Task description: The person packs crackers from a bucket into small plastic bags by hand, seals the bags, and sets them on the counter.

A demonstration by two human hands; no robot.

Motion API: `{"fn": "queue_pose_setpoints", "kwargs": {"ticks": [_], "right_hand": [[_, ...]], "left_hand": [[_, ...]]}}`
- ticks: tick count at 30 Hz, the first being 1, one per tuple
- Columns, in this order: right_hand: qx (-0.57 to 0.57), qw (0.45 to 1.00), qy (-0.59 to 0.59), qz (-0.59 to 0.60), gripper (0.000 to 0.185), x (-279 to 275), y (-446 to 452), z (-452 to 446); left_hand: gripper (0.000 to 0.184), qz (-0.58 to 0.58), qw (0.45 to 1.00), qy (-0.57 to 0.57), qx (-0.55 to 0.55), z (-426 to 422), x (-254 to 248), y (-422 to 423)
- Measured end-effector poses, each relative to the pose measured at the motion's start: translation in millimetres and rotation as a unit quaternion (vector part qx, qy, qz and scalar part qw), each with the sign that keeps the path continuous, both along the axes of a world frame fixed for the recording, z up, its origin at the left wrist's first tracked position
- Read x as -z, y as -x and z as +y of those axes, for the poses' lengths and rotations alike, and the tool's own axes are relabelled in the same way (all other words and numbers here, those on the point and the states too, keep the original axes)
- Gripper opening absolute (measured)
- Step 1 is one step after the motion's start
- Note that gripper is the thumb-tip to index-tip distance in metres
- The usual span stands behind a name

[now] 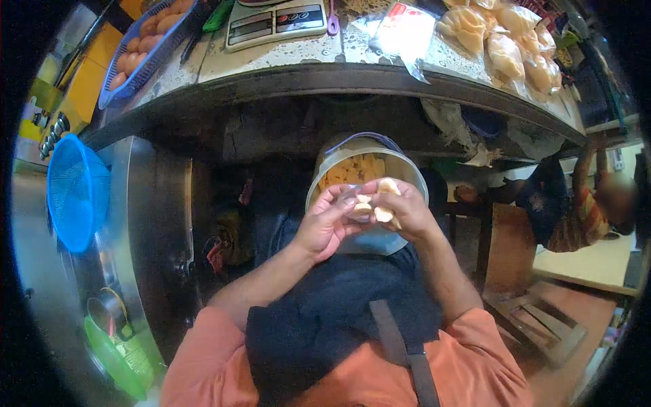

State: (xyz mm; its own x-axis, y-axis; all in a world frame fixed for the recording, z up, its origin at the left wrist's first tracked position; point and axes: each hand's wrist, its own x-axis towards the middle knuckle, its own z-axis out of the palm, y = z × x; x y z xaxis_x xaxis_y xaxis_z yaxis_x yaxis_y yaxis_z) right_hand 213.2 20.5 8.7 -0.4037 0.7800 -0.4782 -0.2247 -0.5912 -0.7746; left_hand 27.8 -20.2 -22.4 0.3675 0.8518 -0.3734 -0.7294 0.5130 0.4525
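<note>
Above a round white bucket (422, 178) in my lap, both hands are close together. My left hand (324, 227) pinches a small pale, cream-coloured food piece (364, 209) between thumb and fingers. My right hand (411, 216) is closed around more pale, rounded pieces (384, 214), one of them sticking up past the fingers. Their exact kind cannot be made out. Inside the bucket lie many yellow-orange chunks (349, 169). My hands hide the near part of the bucket's opening.
A worktop (285, 73) ahead carries a scale (277, 26), a blue basket of eggs (146, 47), a plastic packet (403, 34) and tied bags (505, 54). A blue basket (76, 193) and green basin (115, 359) are at left. A person (576, 217) is at right.
</note>
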Motion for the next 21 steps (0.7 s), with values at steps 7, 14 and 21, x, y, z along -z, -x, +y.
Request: {"fn": "queue_pose_setpoints", "kwargs": {"ticks": [7,14,21], "right_hand": [[0.005,0.998,-0.019,-0.053,0.022,-9,-2,-1],[0.032,0.991,-0.068,-0.110,0.023,-17,-6,-1],[0.059,0.996,0.020,-0.063,0.028,-15,-11,-1]], "left_hand": [[0.033,0.017,1.000,-0.012,-0.010,-1,10,-3],[0.027,0.118,0.991,-0.053,-0.020,-3,10,-4],[0.022,0.138,0.989,-0.050,-0.026,-1,8,-7]]}}
